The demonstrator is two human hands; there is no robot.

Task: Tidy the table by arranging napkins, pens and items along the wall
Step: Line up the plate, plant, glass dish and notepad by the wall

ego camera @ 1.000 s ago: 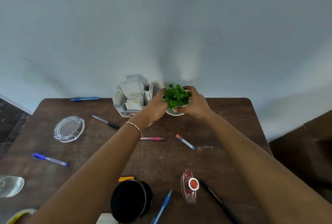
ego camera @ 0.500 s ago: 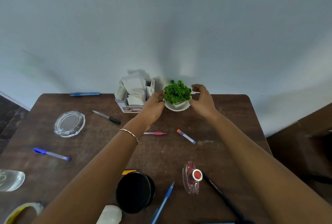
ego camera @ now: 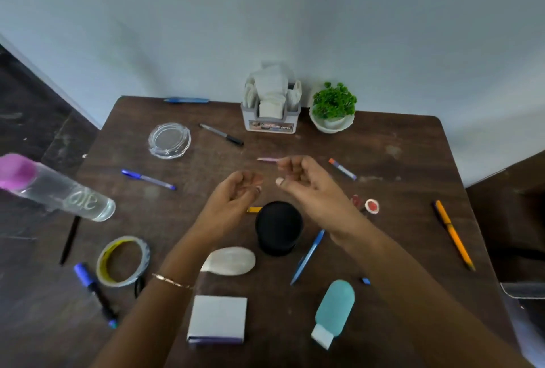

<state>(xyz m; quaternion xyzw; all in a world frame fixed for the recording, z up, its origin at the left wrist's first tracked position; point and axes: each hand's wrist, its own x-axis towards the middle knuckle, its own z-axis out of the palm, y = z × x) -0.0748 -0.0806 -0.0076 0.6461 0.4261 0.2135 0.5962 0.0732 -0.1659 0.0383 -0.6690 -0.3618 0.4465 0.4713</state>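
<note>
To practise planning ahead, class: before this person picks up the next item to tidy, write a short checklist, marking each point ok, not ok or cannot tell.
1. Left hand holds nothing: ok.
2. Right hand holds nothing: ok.
3. Napkin holder upright at the wall edge: ok.
4. Potted plant beside it, by the wall: ok.
5. Pens along the wall: not ok; pink pen and others lie scattered mid-table.
6. Black container empty: cannot tell.

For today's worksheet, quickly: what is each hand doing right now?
Left hand: open, loosely curled, holding nothing.
Right hand: open, loosely curled, holding nothing.
</note>
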